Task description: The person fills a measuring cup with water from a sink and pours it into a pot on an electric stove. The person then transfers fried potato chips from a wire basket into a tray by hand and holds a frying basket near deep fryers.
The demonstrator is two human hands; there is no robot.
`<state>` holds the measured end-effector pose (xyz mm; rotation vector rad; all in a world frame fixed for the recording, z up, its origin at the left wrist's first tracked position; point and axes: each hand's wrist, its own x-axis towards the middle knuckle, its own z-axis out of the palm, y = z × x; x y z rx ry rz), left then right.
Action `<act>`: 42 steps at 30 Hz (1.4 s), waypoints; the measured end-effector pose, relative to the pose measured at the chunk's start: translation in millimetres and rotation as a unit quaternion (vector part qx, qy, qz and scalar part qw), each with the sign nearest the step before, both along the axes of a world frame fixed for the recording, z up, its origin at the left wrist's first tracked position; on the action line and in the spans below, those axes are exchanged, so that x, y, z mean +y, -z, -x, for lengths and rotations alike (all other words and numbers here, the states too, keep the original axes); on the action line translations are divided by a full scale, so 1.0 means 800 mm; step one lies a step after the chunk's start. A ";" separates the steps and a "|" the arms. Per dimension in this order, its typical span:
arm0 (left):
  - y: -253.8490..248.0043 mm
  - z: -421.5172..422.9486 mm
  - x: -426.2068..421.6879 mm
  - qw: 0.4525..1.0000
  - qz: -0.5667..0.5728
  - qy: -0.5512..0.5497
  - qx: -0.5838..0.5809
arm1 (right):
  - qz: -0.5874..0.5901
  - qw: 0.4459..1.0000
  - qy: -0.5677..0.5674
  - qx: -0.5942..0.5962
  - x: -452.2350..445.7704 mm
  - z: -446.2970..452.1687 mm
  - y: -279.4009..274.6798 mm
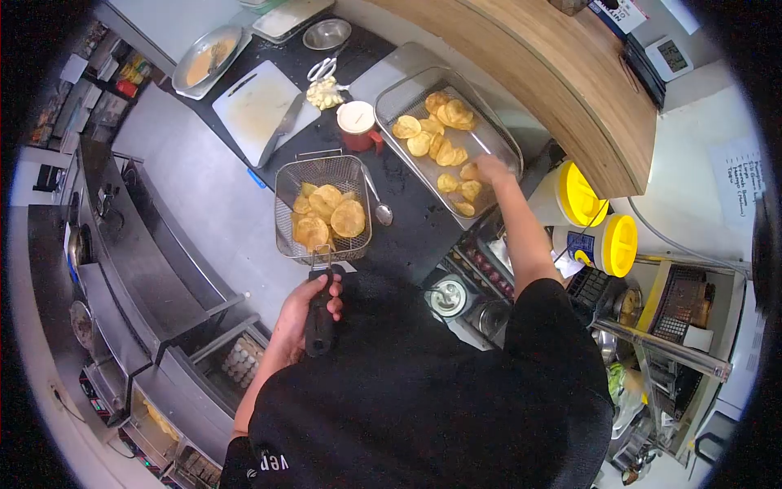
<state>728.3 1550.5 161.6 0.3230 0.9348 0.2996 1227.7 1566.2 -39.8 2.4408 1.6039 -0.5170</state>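
My left hand [295,316] is wrapped round the black handle [320,319] of a wire fryer basket [319,168]. Several round, golden fried crisps [348,218] lie in the basket, over the counter's near edge. My right hand [490,171] reaches into a long metal mesh-sided tray [389,122], its fingers closed at the right side among more fried crisps [446,151]. A crisp touches the fingertips, and a thin pale strip [481,143] shows just beyond them. Whatever the right fingers hold is too small and hidden to make out.
A red mug [358,140] with a pale top and a spoon [381,208] sit between basket and tray. Further back are a knife [285,122] on a white cutting board [252,106], scissors [322,70] and a bowl [204,65]. Yellow-lidded tubs [621,244] stand at right.
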 end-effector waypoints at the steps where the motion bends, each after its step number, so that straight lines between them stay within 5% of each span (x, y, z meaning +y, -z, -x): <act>1: 0.000 0.001 0.000 1.000 0.002 -0.003 -0.001 | 0.009 1.000 -0.001 -0.012 0.001 0.001 0.000; 8: 0.006 0.004 0.003 1.000 0.000 -0.005 -0.009 | 0.029 0.999 0.005 0.040 0.010 -0.026 -0.007; 14: 0.012 0.004 0.006 1.000 -0.006 0.001 -0.010 | -0.087 0.966 0.083 0.231 0.016 -0.019 -0.073; 18: 0.004 -0.003 0.007 1.000 0.011 0.000 -0.006 | -0.143 0.953 -0.032 0.265 0.029 0.099 -0.194; 21: 0.006 -0.008 0.008 1.000 0.013 0.009 -0.007 | -0.158 0.910 -0.088 0.374 0.029 0.164 -0.251; 23: 0.001 -0.010 0.008 1.000 0.002 0.019 -0.007 | -0.075 0.817 -0.054 0.570 0.031 0.177 -0.262; 26: -0.004 -0.011 0.008 1.000 0.004 0.019 0.002 | -0.140 0.860 0.079 0.484 0.044 0.098 -0.212; 28: -0.002 -0.008 0.007 1.000 0.000 0.014 -0.009 | -0.066 0.979 0.041 0.186 0.042 0.028 -0.164; 34: 0.002 -0.003 0.005 1.000 -0.001 0.003 -0.019 | 0.002 0.998 0.050 -0.046 -0.013 -0.051 0.021; 36: 0.001 -0.003 0.005 1.000 -0.002 0.003 -0.021 | -0.021 0.993 -0.070 -0.097 -0.008 -0.084 0.073; 40: 0.005 0.000 0.005 1.000 0.001 0.005 -0.016 | 0.006 0.983 0.150 0.104 0.000 -0.068 0.003; 42: 0.010 0.001 0.005 1.000 0.005 0.006 -0.018 | -0.102 0.892 0.274 0.344 -0.004 -0.074 -0.008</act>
